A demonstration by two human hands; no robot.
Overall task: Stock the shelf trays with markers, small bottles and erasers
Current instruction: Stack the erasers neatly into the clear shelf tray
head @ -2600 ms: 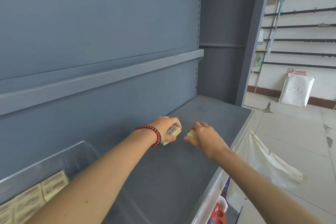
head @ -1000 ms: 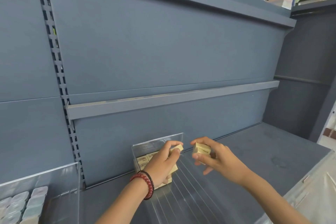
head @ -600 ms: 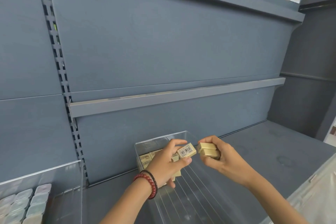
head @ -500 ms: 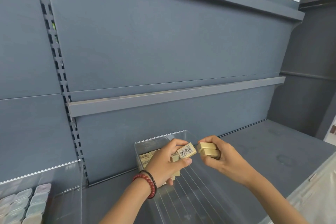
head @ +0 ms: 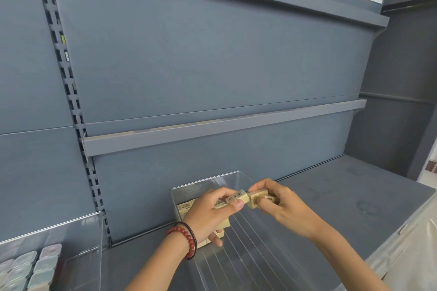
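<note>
While my left hand (head: 209, 216) pinches one boxed eraser (head: 236, 197) and my right hand (head: 285, 209) curls round other erasers (head: 256, 199), the boxes meeting just above the clear tray (head: 237, 173), I judge I'm mid-stocking erasers; next they need lowering squarely beside the stocked row (head: 185, 207) at its back-left corner.

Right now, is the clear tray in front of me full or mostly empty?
Mostly empty. Boxed erasers sit only at the far left corner of the clear tray; its ribbed floor is otherwise bare.
</note>
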